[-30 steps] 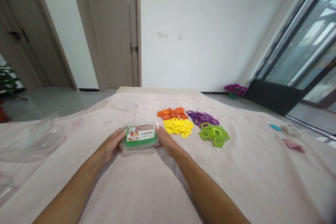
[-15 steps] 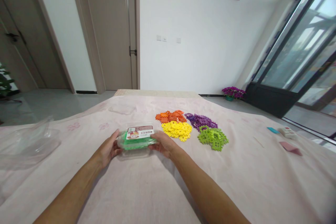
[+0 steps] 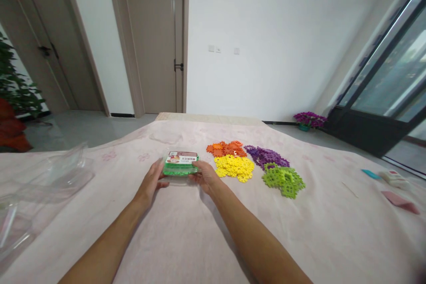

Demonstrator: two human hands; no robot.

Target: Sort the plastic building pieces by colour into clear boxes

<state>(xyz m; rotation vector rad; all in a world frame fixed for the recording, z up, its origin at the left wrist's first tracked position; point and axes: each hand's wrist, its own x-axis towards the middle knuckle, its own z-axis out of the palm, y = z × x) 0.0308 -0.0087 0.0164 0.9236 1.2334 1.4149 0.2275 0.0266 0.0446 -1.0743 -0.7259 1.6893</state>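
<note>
A clear plastic box (image 3: 173, 171) with green contents and a printed white-and-maroon label on its lid is between my two hands. My left hand (image 3: 151, 186) grips its left side, with the thumb low near the front corner. At the right front corner, my right hand (image 3: 207, 176) has its thumb on top and its fingers curled below the edge. Right of the box lie piles of flat plastic pieces: yellow pieces (image 3: 234, 166), orange pieces (image 3: 224, 148), purple pieces (image 3: 268, 156) and lime-green lattice pieces (image 3: 284, 179).
Clear plastic containers (image 3: 66, 173) stand at the left of the pink cloth-covered table (image 3: 186, 235). A clear lid-like piece (image 3: 166, 136) lies behind the box. Toward the right edge are a blue item (image 3: 371, 174), a white block (image 3: 393, 178), a pink cloth (image 3: 400, 202) and a thin stick (image 3: 350, 189).
The view has swung a little to the left. Both hands have shifted the box slightly away from me, and its label now sits more level.
</note>
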